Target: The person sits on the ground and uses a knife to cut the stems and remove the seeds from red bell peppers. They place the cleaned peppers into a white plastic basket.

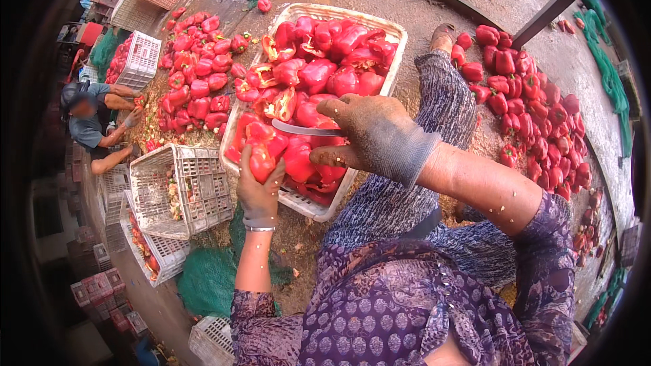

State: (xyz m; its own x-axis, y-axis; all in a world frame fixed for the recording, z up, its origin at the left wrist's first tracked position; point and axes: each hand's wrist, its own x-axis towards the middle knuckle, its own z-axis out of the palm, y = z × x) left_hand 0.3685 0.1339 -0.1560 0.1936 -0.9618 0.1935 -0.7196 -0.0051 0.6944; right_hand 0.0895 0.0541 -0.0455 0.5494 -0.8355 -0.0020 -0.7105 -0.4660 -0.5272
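Note:
My left hand (260,190), in a soiled work glove, grips a red bell pepper (262,160) over the near left corner of a white plastic crate (291,202). In my right hand (374,132), also gloved, is a knife with a curved blade (307,129). Its handle is hidden in my fist, and the blade reaches left above the crate, a little beyond the held pepper. Red bell peppers (318,73) fill the crate; several are cut open with pale insides showing.
Heaps of red bell peppers lie left (198,71) and right (529,101) of the crate. A tipped plastic crate (203,188) holding scraps and a green net (206,277) lie at left. A person (94,117) works beyond them. A metal post (552,10) rises at upper right.

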